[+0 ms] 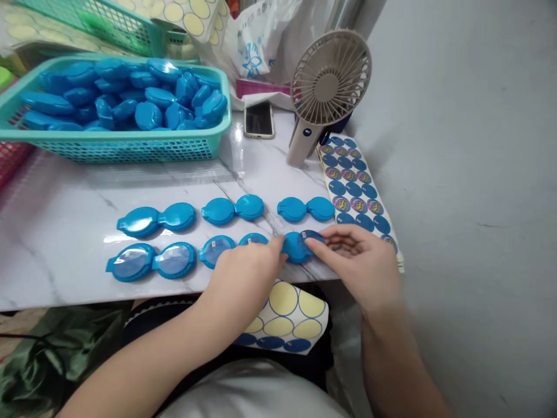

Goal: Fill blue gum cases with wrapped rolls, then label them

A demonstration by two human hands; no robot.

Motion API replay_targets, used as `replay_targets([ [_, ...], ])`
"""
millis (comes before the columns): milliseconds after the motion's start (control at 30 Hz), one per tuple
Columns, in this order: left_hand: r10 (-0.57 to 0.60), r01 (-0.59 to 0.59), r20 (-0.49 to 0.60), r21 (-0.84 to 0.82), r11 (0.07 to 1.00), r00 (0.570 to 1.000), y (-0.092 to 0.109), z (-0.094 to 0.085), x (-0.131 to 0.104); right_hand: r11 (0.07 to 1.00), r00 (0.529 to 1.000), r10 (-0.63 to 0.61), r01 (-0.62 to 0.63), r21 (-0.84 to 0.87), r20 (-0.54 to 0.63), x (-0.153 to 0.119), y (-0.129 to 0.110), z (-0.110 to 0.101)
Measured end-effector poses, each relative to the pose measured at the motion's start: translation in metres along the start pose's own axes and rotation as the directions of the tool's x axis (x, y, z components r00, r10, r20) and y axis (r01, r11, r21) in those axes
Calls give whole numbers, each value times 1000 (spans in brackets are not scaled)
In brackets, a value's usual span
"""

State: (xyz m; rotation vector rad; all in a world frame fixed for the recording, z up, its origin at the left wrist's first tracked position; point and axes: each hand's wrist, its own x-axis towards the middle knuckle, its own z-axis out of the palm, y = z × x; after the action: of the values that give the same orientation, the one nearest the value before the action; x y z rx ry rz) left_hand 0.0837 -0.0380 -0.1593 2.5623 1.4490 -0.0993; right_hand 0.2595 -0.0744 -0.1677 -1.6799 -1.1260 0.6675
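My right hand (361, 261) pinches a round dark-blue sticker (311, 237) between thumb and fingers, over the right end of a blue hinged plastic case (297, 248). At that case's left edge, my left hand (248, 276) is closed, its fingertips gripping the rim. Left of them in the near row lie more opened blue cases (133, 262) with round stickers on them, partly covered by my left hand. Behind is a row of opened blue cases (218, 210) with no stickers visible on top. On my lap rests a sticker sheet (282, 316) with several bare yellow circles.
A turquoise basket (130, 136) full of blue cases stands at the back left. A handheld fan (328, 87) stands at the back right, beside a phone (259, 120). Stacked sticker sheets (354, 186) lie along the table's right side, near the grey wall (470, 145).
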Motion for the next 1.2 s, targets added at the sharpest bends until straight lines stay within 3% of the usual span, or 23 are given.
replay_targets([
  [167,-7,7,7,27,1000,1000,-1,-1,2,998,993,61,-59,-20,100,10,2,11],
  [400,-1,2,-27,30,1000,1000,-3,5,2,994,987,112,-112,-8,117,7,3,13],
  [800,-9,10,-34,31,999,999,-2,7,2,989,981,115,-98,-115,153,7,5,16],
  [900,-20,21,-38,36,999,999,-1,7,2,980,991,46,-21,-198,124,10,9,16],
  [1033,-38,39,-40,28,999,998,0,6,0,943,982,-140,172,-284,128,-1,3,8],
  [1100,-47,47,-28,-20,999,998,-1,4,-1,887,935,-281,339,-314,216,-19,-7,6],
  [1200,-68,59,-45,-178,982,997,-7,-1,-2,796,816,-462,554,-245,347,-51,-20,13],
])
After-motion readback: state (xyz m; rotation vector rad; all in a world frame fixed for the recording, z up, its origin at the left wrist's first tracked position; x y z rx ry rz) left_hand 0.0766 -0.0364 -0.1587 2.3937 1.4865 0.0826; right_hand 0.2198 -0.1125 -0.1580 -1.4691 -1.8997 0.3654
